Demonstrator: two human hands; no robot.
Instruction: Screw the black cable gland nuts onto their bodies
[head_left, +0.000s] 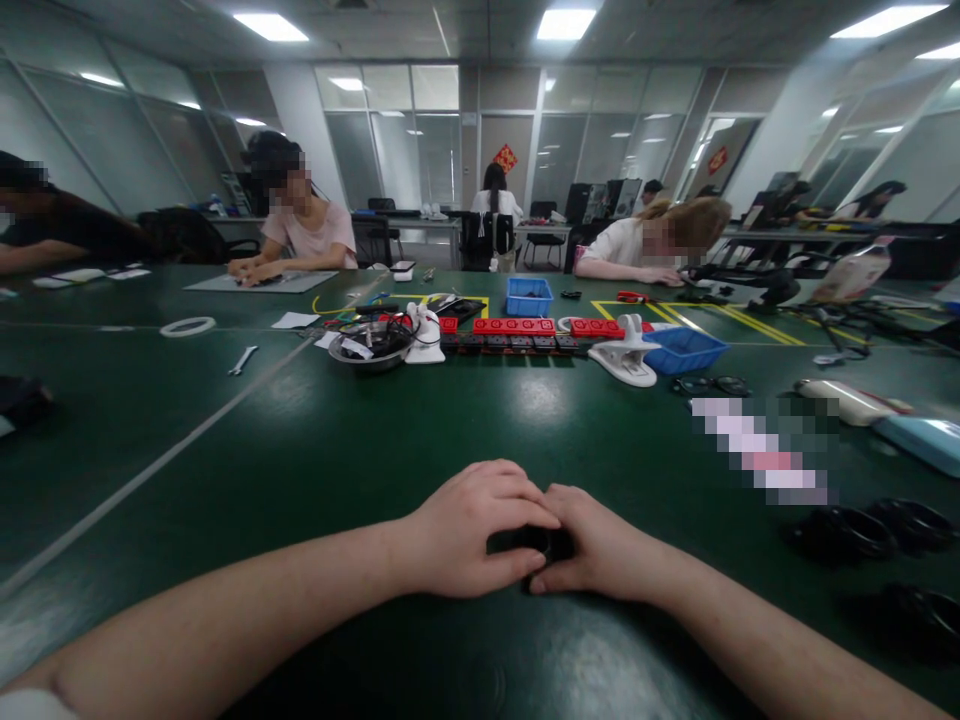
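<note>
My left hand (476, 530) and my right hand (600, 540) meet low over the green table in front of me. Between them is a small black part (556, 545), mostly covered by fingers, so its exact shape does not show. The left fingers curve over its top with the thumb along the near side. From the right, my other hand closes on it, thumb low near the table surface. To the right lie several black ring-shaped parts (851, 532), which have open round middles.
Across the table stand a red power strip (514, 328), a metal bowl of cables (367, 350), a white clip base (626, 355) and blue bins (684, 350). A wrench (243, 360) and tape roll (187, 327) lie left. A light-blue case (922, 440) lies right. People sit opposite.
</note>
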